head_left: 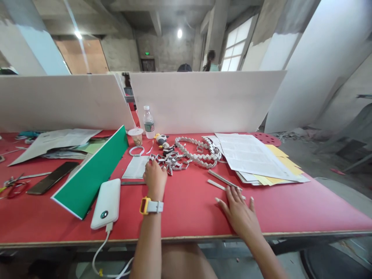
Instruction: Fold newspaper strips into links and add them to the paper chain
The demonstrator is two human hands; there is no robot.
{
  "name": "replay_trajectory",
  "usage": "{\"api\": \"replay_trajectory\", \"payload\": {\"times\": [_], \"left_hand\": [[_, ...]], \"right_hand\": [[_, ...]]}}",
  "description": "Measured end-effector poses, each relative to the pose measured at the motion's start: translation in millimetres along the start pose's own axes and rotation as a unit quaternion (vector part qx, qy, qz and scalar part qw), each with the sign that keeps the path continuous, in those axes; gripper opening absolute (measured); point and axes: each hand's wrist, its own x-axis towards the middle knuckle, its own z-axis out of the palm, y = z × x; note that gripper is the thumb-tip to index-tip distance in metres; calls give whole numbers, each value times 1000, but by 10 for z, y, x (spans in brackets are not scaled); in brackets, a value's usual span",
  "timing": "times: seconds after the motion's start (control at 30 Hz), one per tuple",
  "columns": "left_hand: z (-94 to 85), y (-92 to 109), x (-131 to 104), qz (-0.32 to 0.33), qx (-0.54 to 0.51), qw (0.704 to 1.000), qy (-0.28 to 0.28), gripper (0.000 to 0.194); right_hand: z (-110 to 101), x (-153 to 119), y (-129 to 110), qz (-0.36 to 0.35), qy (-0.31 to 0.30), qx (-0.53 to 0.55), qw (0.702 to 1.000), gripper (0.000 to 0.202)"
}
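Observation:
My left hand (155, 179), with a yellow and grey watch (151, 206) on its wrist, is at the left end of a pile of folded paper pieces (174, 161). Its fingers are bent and pressed together; what they hold, if anything, is hidden. My right hand (240, 211) lies on the red table with fingers spread, the fingertips touching the near ends of two narrow paper strips (222, 178). A zigzag folded paper chain (200, 157) loops behind the pile. Left of my left hand are a white sheet (135, 167) and a dark flat strip (132, 183).
A green board (95, 174) stands tilted at the left, beside a white power bank (107, 203) with a cable. Behind are a cup (136, 136) and a bottle (149, 126). Stacked papers (255, 157) lie right; phone (52, 178) and scissors (16, 188) far left.

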Motion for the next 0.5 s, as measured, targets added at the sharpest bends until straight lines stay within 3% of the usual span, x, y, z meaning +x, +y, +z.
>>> {"api": "replay_trajectory", "payload": {"times": [0.07,0.23,0.37,0.5], "left_hand": [[65,-135,278,-34,1,999,-30,37],[239,-591,618,-81,105,991,3,44],[290,-742,667,-43,197,979,-37,45],[260,-662,685,52,253,962,-87,37]], "right_hand": [[18,47,175,-9,45,35,998,62],[-1,-27,267,-132,193,82,969,56],[-29,-57,211,-158,239,77,955,55],[-43,-57,212,-163,280,90,942,51]]}}
